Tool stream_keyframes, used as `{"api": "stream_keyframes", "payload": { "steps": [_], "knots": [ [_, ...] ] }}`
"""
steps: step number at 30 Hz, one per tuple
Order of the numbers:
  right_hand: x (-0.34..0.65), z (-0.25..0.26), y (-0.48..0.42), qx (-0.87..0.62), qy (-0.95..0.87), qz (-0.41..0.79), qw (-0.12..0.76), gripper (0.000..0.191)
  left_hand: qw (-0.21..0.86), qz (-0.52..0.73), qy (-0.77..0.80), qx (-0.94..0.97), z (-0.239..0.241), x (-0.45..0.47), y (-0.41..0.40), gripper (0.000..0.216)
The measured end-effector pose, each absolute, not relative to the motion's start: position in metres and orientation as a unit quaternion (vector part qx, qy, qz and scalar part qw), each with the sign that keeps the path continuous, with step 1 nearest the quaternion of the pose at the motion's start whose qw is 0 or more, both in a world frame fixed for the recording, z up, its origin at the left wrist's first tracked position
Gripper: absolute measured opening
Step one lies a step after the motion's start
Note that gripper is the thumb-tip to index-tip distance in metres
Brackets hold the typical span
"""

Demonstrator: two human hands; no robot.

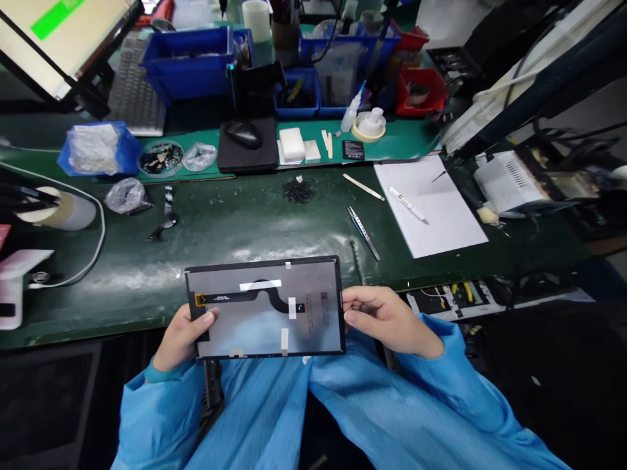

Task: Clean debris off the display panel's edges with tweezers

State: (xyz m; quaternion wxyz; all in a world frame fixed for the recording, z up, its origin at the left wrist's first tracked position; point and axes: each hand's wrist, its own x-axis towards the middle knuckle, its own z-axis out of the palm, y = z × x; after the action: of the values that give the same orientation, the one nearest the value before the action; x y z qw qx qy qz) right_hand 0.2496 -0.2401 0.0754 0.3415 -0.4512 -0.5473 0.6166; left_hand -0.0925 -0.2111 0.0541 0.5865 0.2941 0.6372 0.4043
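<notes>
A tablet display panel (245,329) is held up in front of me, just off the bench's front edge, its grey back facing me. A black flex cable and several pieces of white tape lie on that back. My left hand (183,333) grips the panel's left edge, thumb on the back face and fingers hidden behind. At the opposite edge, my right hand (382,316) has its thumb and fingertips closed on the panel's right side. Beyond the panel, on the green bench mat, are tweezers (363,234) and a small heap of black bits (298,190).
White paper (441,215) with a pen (408,205) lies to the right. A thin stick (363,187) rests beside it. At the back stand blue bins (189,62), a red bin (421,91), a mouse (243,134) and a dropper bottle (351,112). A white cable (100,241) loops at the left.
</notes>
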Motion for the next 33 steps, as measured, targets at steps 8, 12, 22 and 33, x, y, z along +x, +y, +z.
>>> {"api": "stream_keyframes", "payload": {
  "steps": [8, 12, 22, 33],
  "knots": [
    [0.250, 0.075, -0.241, -0.447, -0.544, 0.623, 0.341, 0.023, 0.634, 0.365, 0.585, 0.351, 0.041, -0.111, -0.204, 0.035],
    [0.249, 0.073, -0.240, -0.460, -0.530, 0.625, 0.342, 0.024, 0.625, 0.380, 0.594, 0.334, 0.048, -0.107, -0.205, 0.031],
    [0.244, 0.080, -0.236, -0.470, -0.451, 0.638, 0.410, 0.032, 0.630, 0.352, 0.626, 0.296, 0.068, -0.100, -0.211, 0.027],
    [0.242, 0.082, -0.238, -0.453, -0.463, 0.649, 0.399, 0.031, 0.607, 0.359, 0.645, 0.292, 0.072, -0.097, -0.210, 0.025]
  ]
}}
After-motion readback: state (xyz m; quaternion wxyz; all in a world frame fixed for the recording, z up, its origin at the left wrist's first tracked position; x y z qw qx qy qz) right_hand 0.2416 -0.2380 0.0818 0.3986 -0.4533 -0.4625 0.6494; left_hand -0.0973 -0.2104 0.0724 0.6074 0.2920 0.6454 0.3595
